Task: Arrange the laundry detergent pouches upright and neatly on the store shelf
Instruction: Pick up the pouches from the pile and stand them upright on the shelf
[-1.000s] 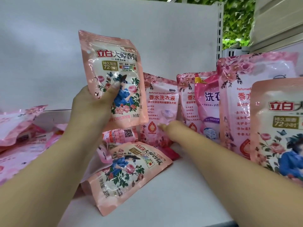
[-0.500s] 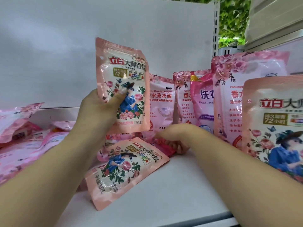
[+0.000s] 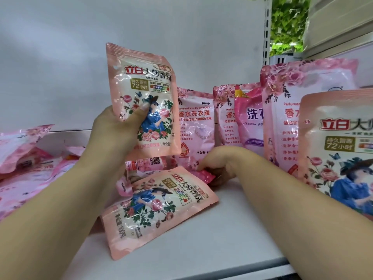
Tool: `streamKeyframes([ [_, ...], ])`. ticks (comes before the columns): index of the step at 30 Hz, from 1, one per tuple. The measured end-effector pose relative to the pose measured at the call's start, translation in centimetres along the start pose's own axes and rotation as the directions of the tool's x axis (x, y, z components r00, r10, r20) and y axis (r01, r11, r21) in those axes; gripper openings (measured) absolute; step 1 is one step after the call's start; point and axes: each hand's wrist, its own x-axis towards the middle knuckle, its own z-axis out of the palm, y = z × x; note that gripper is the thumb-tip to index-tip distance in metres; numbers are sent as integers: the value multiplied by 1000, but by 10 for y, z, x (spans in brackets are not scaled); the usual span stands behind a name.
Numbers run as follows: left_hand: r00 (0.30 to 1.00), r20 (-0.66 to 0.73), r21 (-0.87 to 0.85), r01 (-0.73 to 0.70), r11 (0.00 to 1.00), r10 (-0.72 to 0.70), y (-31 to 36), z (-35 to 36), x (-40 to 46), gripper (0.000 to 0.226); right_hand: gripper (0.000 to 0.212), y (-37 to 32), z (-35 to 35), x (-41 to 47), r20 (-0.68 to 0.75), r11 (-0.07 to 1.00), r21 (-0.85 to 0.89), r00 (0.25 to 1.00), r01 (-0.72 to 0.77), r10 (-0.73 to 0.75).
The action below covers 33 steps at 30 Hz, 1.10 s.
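Observation:
My left hand (image 3: 119, 134) grips a peach pouch with a rose-and-lady print (image 3: 141, 87) and holds it upright above the shelf. A like pouch (image 3: 157, 207) lies flat on the white shelf (image 3: 232, 239) below it. My right hand (image 3: 218, 164) is curled low at the back, its fingers round the edge of a dark pink pouch (image 3: 203, 175) lying there. A pale pink pouch (image 3: 196, 126) stands upright just behind that hand. More pouches stand in a row at the right, the nearest one (image 3: 339, 150) large in the foreground.
A heap of pink pouches (image 3: 24, 158) lies flat at the left. The white back panel (image 3: 60, 67) closes the shelf behind. A slotted upright (image 3: 266, 37) and green leaves (image 3: 288, 23) show at the top right. The shelf's front edge (image 3: 242, 269) runs below.
My left hand has carried the peach pouch a little to the right. My right hand went from reaching with straight fingers to curling on the dark pink pouch at the back.

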Motion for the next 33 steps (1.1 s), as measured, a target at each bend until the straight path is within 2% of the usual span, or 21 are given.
streamKeyframes([
  [6, 1000, 12, -19, -12, 1000, 12, -3, 0, 1, 14, 16, -12, -2, -20, -28, 973, 175, 989, 151, -148],
  [9, 1000, 19, -28, -14, 1000, 15, -4, 0, 2, 13, 11, -20, -6, -29, -42, 953, 247, 984, 176, -171],
  [13, 999, 15, -41, -48, 998, 48, -7, 3, 0, 15, 15, -30, -9, -36, -64, 801, 545, 965, 246, -253],
  [17, 995, -15, -55, -97, 994, 96, -7, 4, -4, 16, 9, -32, -7, -42, -71, 700, 656, 946, 282, -315],
  [20, 995, -65, -131, -84, 988, 76, -7, 1, 1, 11, 17, -36, -10, -46, -120, 591, 730, 915, 344, -384],
  [21, 994, -84, -157, -80, 984, 67, -8, -1, 3, 10, 17, -36, -11, -46, -123, 581, 733, 909, 354, -399],
  [23, 992, -120, -182, -61, 981, 40, -9, -2, 7, 8, 15, -33, -11, -46, -50, 628, 703, 904, 333, -424],
  [25, 988, -153, -209, -45, 977, 12, -8, -4, 9, 10, 48, -28, -8, -44, 53, 658, 693, 890, 294, -453],
  [28, 980, -194, -245, -79, 966, 31, -4, -5, 11, 10, 95, -25, 2, -42, 112, 603, 737, 824, 306, -555],
  [30, 973, -219, -269, -128, 955, 69, -1, -6, 9, 9, 103, -25, 12, -45, 105, 560, 762, 792, 325, -602],
  [33, 974, -207, -269, -143, 953, 88, -2, -7, 8, 4, 95, -27, 27, -45, 12, 529, 753, 795, 393, -607],
])
